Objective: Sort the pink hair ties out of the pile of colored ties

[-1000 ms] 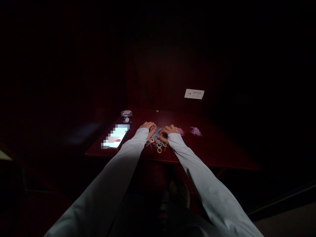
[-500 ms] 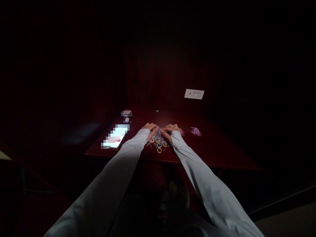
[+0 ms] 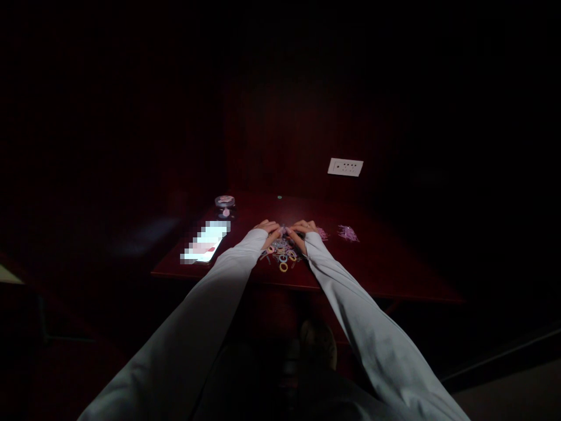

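Note:
A tangled pile of small coloured hair ties point(image 3: 283, 251) lies on the dark red table point(image 3: 372, 272), with a few thicker rings at its near edge. My left hand point(image 3: 268, 230) and my right hand point(image 3: 303, 230) meet over the far side of this pile, fingers bent and thumbs drawn in. Between the fingertips shows a small bunch of pale purple hair ties point(image 3: 284, 229), pinched from both sides; how many is too small to tell. Beside my right hand is a pink heap of hair ties point(image 3: 322, 234), partly hidden by it.
Farther right lies a separate purple heap of hair ties point(image 3: 347, 233). On the left are a lit phone point(image 3: 205, 242) and a clear lidded jar point(image 3: 225, 207). A single green ring point(image 3: 279, 197) lies near the wall, below a white socket plate point(image 3: 345, 167).
The fingertips have drawn slightly apart, and more of the pale purple bunch shows between them. Everything else on the table stays in place.

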Available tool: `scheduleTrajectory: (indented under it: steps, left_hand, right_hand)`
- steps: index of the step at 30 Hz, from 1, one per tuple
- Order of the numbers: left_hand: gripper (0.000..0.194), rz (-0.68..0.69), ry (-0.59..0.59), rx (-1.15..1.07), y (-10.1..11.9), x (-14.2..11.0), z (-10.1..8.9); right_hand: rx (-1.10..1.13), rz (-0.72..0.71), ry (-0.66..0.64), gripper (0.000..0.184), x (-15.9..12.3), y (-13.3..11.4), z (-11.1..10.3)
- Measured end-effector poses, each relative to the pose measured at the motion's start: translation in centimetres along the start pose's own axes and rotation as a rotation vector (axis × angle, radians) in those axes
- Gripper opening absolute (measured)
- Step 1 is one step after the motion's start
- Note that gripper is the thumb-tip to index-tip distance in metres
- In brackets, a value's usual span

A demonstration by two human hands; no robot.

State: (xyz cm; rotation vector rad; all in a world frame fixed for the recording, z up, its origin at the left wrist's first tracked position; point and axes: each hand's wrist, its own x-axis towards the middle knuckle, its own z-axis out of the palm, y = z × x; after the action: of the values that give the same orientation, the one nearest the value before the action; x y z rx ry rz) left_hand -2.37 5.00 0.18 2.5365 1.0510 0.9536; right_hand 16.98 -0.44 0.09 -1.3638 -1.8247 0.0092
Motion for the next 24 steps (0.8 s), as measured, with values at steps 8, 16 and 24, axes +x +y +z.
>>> scheduleTrajectory:
  steps: [8,16,24]
  left_hand:
    - [0.028,-0.029,0.004,0.014,0.3,-0.2,-0.8]
    - [0.024,-0.016,0.027,-0.002,0.8,-0.6,-1.2]
    - [0.030,-0.076,0.073,-0.183,1.3,-0.8,-0.9]
  right_hand:
    - [-0.007,-0.001,-0.010,0.035,0.0,0.1,-0.1]
    - [0.030,0.010,-0.003,0.037,0.0,0.1,-0.1]
    - [0.072,-0.049,-0.106,0.038,-0.2,-0.3,-0.9]
